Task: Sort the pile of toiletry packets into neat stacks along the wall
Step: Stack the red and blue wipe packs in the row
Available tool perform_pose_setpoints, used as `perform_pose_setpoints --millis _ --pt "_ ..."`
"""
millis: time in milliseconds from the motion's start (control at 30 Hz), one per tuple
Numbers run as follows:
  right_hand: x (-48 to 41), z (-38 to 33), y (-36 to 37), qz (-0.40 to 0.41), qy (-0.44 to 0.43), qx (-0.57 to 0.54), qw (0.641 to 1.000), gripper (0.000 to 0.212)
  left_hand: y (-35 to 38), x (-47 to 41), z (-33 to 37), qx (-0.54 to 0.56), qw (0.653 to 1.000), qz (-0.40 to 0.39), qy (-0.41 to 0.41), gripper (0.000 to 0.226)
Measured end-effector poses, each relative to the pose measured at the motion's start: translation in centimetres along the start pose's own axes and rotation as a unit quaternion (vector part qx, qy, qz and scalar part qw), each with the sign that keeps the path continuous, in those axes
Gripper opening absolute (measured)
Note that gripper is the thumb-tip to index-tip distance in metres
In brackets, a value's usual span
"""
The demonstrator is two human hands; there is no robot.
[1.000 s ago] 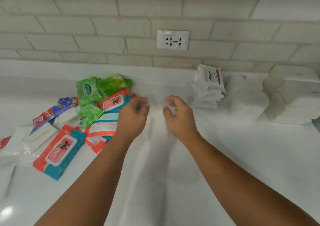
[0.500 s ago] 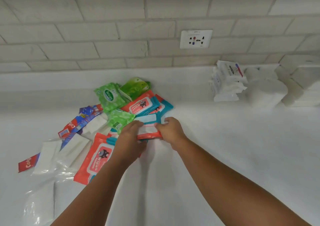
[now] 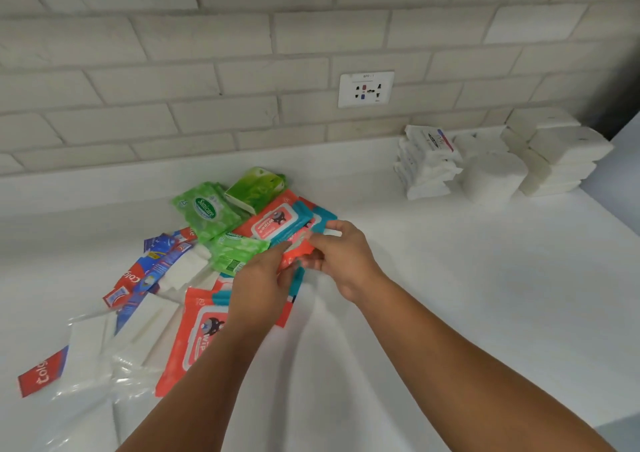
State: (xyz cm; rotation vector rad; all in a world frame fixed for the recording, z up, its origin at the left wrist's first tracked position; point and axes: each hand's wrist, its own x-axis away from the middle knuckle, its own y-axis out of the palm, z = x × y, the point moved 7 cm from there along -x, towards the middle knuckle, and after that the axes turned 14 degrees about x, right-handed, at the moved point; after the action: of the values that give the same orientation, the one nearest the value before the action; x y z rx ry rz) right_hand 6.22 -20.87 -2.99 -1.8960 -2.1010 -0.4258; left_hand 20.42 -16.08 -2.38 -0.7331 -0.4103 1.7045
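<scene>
A loose pile of toiletry packets lies on the white counter (image 3: 433, 278) at centre left. It holds green Sanicare packs (image 3: 204, 209), a green tissue pack (image 3: 256, 188), red-and-teal wipes packs (image 3: 277, 225), toothpaste boxes (image 3: 152, 271) and clear-wrapped white packets (image 3: 138, 334). My left hand (image 3: 259, 285) and my right hand (image 3: 341, 257) both pinch one small red-and-teal wipes packet (image 3: 299, 254) at the pile's right edge. A larger wipes pack (image 3: 197, 341) lies partly under my left forearm. Stacks of white packets (image 3: 426, 164) stand along the wall at right.
More white stacks (image 3: 561, 161) and a white roll-like bundle (image 3: 491, 178) sit against the brick wall at the far right, near the counter's right edge. A wall socket (image 3: 366, 89) is above the counter. Bare counter stretches between the pile and the stacks.
Both hands moved from bare counter left to the pile and took hold of a small red-and-teal wipes packet; it now sits a little higher in my fingers. The view shifted left.
</scene>
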Motion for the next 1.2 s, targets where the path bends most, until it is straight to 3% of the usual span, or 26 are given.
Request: perform_pose_setpoints --millis 133,200,300,467,567,633,700,767,833,933,1100,1200 --pt "0.6 -1.1 -2.3 0.083 -0.076 0.116 0.987 0.040 -0.9 -0.8 0.2 0.089 0.992 0.044 -0.079 0.034" --pt "0.9 -1.0 -3.5 0.110 -0.097 0.178 0.973 0.040 -1.0 -1.1 0.7 0.203 0.972 0.039 -0.113 0.035" --pt "1.2 0.1 -4.2 0.056 -0.090 0.186 0.977 0.041 -0.4 -1.3 2.0 0.364 0.921 0.018 -0.140 0.022" --pt "2.2 2.0 -5.4 -0.038 -0.078 0.100 0.991 0.037 1.9 -0.7 3.4 0.439 0.882 -0.030 -0.168 0.018" --pt "2.6 2.7 -7.2 -0.053 -0.069 0.107 0.990 0.043 3.4 -0.7 3.9 0.491 0.848 -0.057 -0.192 0.025" --pt "2.7 3.1 -8.4 -0.083 -0.056 0.133 0.986 0.042 3.7 -1.0 3.4 0.511 0.832 -0.030 -0.213 0.029" --pt "2.8 3.6 -9.9 -0.116 -0.034 0.160 0.980 0.039 4.0 -1.2 2.4 0.482 0.846 -0.013 -0.228 0.032" --pt "2.6 4.0 -11.7 -0.115 -0.013 0.186 0.976 0.038 4.9 -0.8 1.4 0.424 0.868 -0.053 -0.254 0.039" --pt "1.8 4.6 -14.0 -0.059 0.014 0.210 0.976 0.036 6.8 0.2 0.6 0.386 0.865 -0.111 -0.302 0.049" --pt "0.8 5.5 -17.1 0.040 0.046 0.232 0.971 0.032 9.5 2.0 0.4 0.306 0.874 -0.186 -0.330 0.037" --pt "0.1 6.3 -18.6 0.054 0.010 0.314 0.948 0.031 12.1 4.1 1.0 0.201 0.889 -0.171 -0.374 0.027" --pt "-0.2 6.1 -18.4 0.054 -0.055 0.406 0.911 0.028 12.5 4.5 1.5 0.151 0.900 -0.156 -0.378 0.034"
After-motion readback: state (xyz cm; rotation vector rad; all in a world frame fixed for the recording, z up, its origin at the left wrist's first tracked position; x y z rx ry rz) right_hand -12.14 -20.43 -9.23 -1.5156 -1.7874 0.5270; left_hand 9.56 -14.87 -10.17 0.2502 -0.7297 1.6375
